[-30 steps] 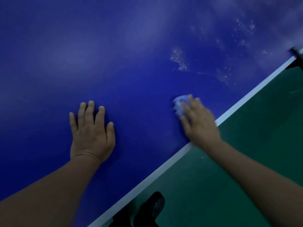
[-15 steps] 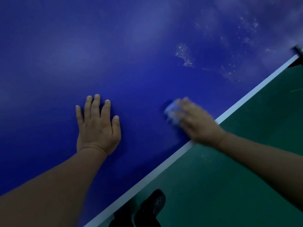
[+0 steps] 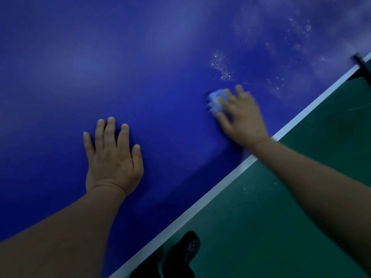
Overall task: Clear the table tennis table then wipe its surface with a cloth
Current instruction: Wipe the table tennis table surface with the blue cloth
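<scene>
Here the left hand (image 3: 113, 157) lies flat, fingers slightly spread, on the blue table (image 3: 140, 57) at lower left, while the blurred right hand (image 3: 244, 117) presses a pale cloth (image 3: 215, 101) at centre right with fingers spread over it.

Blue surface (image 3: 140, 57), white edge line running lower left to upper right. On it: left hand (image 3: 112, 159) flat at centre; pale cloth (image 3: 215, 101) under right hand (image 3: 243, 115); whitish specks (image 3: 222, 67) upper right.

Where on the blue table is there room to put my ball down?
The wide bare blue stretch above and left of the left hand is free. The strip between the two hands is bare too. Near the right hand it is busy: the cloth is wiping there, and white specks lie just beyond.
</scene>
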Motion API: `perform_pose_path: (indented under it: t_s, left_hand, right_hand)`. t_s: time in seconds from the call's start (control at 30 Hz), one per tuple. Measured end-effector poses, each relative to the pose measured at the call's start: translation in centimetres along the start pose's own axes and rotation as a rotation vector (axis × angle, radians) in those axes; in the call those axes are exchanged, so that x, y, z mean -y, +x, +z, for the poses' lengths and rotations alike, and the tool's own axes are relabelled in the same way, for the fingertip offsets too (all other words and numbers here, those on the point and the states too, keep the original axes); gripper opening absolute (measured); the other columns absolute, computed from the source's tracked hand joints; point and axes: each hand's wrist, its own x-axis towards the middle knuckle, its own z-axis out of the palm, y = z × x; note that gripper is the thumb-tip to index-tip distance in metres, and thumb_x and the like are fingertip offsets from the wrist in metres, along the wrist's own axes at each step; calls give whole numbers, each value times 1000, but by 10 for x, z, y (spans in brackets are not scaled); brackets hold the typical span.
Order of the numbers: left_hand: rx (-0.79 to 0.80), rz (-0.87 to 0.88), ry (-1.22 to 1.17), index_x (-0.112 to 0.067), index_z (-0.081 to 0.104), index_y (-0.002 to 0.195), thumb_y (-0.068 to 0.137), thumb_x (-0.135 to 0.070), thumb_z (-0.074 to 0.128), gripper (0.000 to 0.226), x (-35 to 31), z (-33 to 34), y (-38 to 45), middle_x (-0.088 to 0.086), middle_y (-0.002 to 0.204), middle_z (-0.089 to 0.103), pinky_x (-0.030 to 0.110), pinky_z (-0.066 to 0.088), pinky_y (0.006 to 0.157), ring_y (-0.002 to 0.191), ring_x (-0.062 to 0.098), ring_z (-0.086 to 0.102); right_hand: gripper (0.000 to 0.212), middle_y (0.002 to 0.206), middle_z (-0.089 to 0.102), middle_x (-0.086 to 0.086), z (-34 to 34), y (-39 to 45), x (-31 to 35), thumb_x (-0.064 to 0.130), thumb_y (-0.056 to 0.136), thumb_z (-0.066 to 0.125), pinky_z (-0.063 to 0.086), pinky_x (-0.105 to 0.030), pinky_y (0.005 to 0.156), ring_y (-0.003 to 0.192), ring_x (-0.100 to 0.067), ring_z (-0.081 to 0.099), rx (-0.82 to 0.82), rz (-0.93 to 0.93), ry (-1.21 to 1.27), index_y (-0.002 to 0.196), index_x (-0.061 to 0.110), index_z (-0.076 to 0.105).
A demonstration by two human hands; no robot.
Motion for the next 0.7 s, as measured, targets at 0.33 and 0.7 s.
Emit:
perform_pose_path:
  t_s: [0.33, 0.7]
  left_hand:
    - [8, -1, 11, -6, 38, 148, 94, -46, 21, 69, -1, 0, 0, 18, 161, 21, 55, -3, 122, 152, 31, 6]
    - [25, -43, 19, -3, 49, 141, 92, -50, 26, 72, -6, -5, -1, 19, 157, 31, 56, 6, 122, 150, 33, 17]
  right_hand:
    - [52, 160, 29, -14, 15, -5, 46, 25, 101, 42, 18, -49, 121, 149, -34, 18, 108, -139, 189, 148, 3, 43]
    - [54, 153, 40, -19, 31, 43, 69, 6, 93, 51, 25, -55, 116, 142, -45, 33, -52, -160, 186, 146, 0, 43]
